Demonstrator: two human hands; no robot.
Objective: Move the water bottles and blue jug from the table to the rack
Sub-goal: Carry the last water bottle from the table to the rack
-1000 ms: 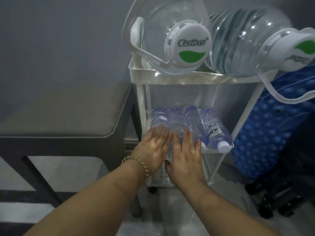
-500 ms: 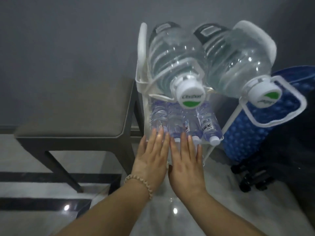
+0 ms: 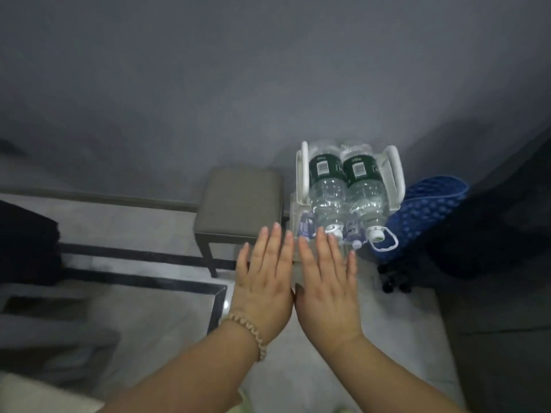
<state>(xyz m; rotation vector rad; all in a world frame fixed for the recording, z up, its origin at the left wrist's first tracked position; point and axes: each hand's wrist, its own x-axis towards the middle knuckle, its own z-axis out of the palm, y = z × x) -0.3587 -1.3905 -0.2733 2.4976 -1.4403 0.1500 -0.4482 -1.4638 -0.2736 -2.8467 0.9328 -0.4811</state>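
Head view: left hand [image 3: 264, 281] and right hand [image 3: 326, 283] flat, spread, empty.
Two water bottles [image 3: 346, 198] lie on rack [image 3: 393, 174] top; small ones below. Jug unidentified; check nothing overhangs.

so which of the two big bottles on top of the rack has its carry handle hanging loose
The right big bottle: its white loop handle dangles past the cap. The left big bottle shows no hanging loop.

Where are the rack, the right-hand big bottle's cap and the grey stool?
rack [image 3: 304, 169]: head view, left white handle.
right big bottle's cap [image 3: 376, 233]: head view, white cap top.
grey stool [image 3: 241, 201]: head view, seat cushion.
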